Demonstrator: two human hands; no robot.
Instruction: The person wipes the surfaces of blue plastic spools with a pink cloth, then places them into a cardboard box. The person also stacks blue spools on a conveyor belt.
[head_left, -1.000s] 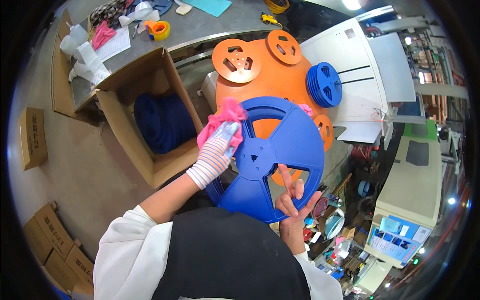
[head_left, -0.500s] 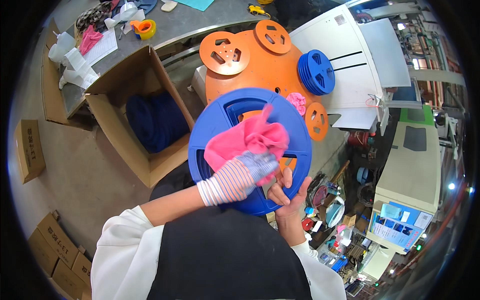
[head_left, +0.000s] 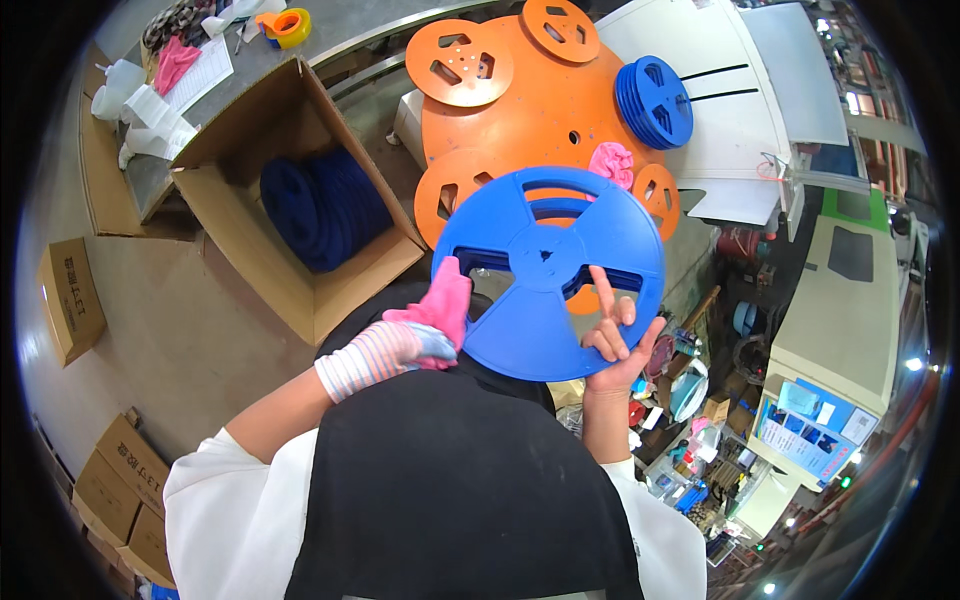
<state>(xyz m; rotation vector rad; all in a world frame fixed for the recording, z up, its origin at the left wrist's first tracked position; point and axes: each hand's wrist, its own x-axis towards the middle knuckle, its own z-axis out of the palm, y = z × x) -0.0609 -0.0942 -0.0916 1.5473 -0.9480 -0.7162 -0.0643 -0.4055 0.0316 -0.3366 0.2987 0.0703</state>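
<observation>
Blue plastic reel (head_left: 548,275) hangs face-up before the chest, above orange reels (head_left: 530,110), its near rim propped on the bare right hand (head_left: 615,345) with fingers half-curled beneath, while the gloved left hand (head_left: 425,325) clutches a pink cloth (head_left: 445,300) against its left rim.

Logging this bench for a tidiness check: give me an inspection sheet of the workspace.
Surface: orange round table.
Job's things: blue reel; pink cloth at its left edge.
Clutter: orange reels, blue reel stack, second pink cloth.
Hands: left hand, gloved, grips the cloth; right hand, bare, supports the reel.
Cables: nothing seen.
Surroundings: open cardboard box of blue reels, tape roll.
</observation>
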